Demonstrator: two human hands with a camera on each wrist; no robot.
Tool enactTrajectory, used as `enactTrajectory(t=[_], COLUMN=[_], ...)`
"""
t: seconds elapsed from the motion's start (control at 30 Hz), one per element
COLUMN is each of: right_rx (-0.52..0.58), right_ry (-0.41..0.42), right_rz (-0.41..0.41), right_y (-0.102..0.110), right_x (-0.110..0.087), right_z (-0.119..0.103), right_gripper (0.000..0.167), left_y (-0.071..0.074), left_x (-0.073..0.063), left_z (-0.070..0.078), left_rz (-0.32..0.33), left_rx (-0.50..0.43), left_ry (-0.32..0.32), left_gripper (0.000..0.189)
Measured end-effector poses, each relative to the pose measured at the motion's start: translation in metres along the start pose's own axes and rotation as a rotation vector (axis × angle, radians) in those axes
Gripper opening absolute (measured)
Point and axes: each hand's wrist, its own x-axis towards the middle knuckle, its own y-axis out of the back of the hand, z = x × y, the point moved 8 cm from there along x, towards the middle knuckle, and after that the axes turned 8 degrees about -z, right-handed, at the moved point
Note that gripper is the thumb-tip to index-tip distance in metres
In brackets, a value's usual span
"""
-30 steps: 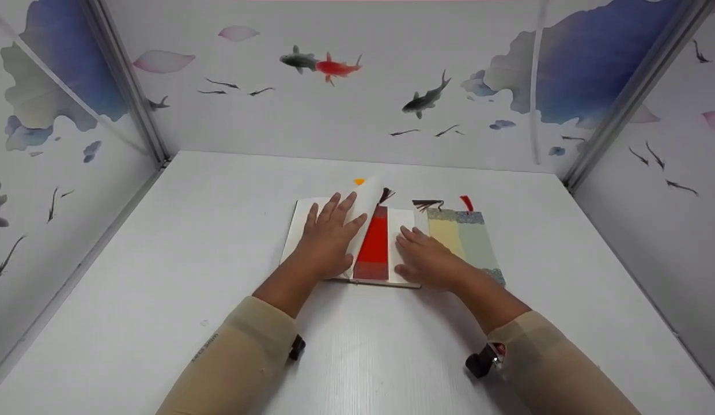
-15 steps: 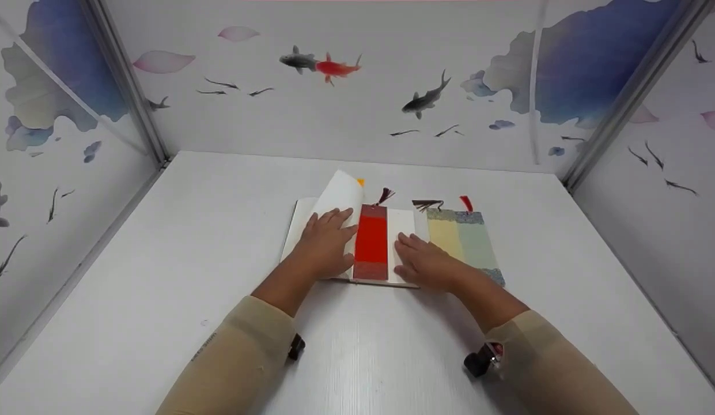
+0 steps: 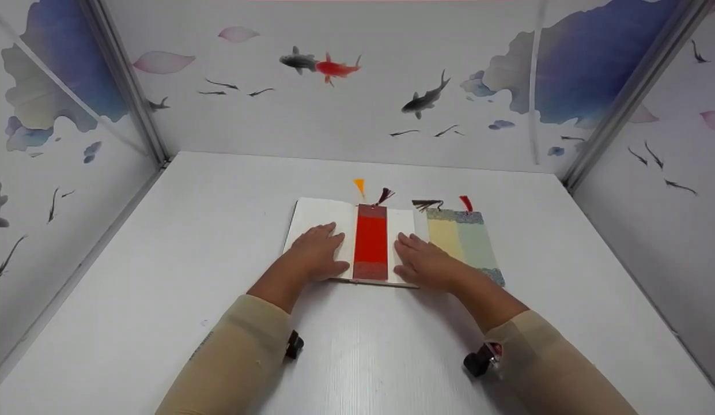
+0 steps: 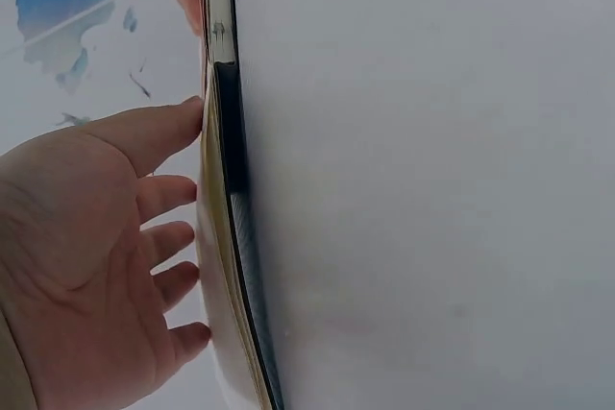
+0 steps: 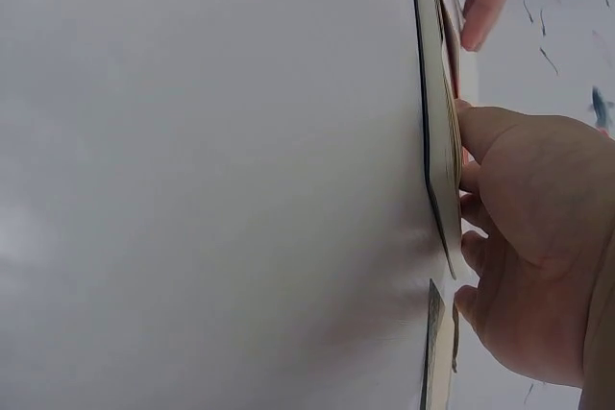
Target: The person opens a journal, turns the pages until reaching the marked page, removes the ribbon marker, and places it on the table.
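Note:
An open book (image 3: pixel 322 208) with blank white pages lies on the table. A red bookmark (image 3: pixel 370 241) with a dark tassel lies upright along the inner side of its right page. My left hand (image 3: pixel 317 251) rests on the left page with fingers straight; in the left wrist view its fingertips (image 4: pixel 183 283) press the paper. On the right page lies my right hand (image 3: pixel 426 259), fingers extended, its fingertips at the page's surface in the right wrist view. An orange tassel (image 3: pixel 359 187) sticks out past the book's top edge near the spine.
To the right of the book lie a yellow bookmark (image 3: pixel 445 233) and a pale green bookmark (image 3: pixel 476 242), side by side, one with a dark tassel (image 3: pixel 427 204) and one with a red tassel (image 3: pixel 465 203). White panels (image 3: pixel 357 127) with painted fish enclose the white table (image 3: pixel 190 230).
The lifted page has turned over to the left and now lies flat under my left hand. My left hand has moved slightly left and toward me. The right hand stays nearly still.

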Motion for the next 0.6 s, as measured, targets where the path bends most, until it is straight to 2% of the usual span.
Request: enactTrajectory(t=[0.13,0.2,0.43,0.6], right_rx=[0.006,0.012,0.014,0.051], right_ry=[0.005,0.005,0.019,-0.019], right_rz=[-0.001,-0.002,0.019,0.043], right_y=[0.0007,0.0007,0.001,0.008], right_x=[-0.0001,-0.0001,-0.0003,0.0017], right_z=[-0.0007,-0.0006,-0.0006,-0.0036], right_gripper=[0.078,0.079,0.077,0.071], left_y=[-0.0059,-0.0074,-0.0067,-0.0064], left_x=[-0.0007,0.0009,0.0034,0.0029], left_z=[-0.0078,-0.01,-0.0097,-0.0096], left_rz=[-0.092,-0.12,-0.153,-0.163], left_rx=[-0.1,-0.114,-0.083,-0.086], left_ry=[0.043,0.055,0.066,0.079], left_gripper=[0.083,0.083,0.083,0.082])
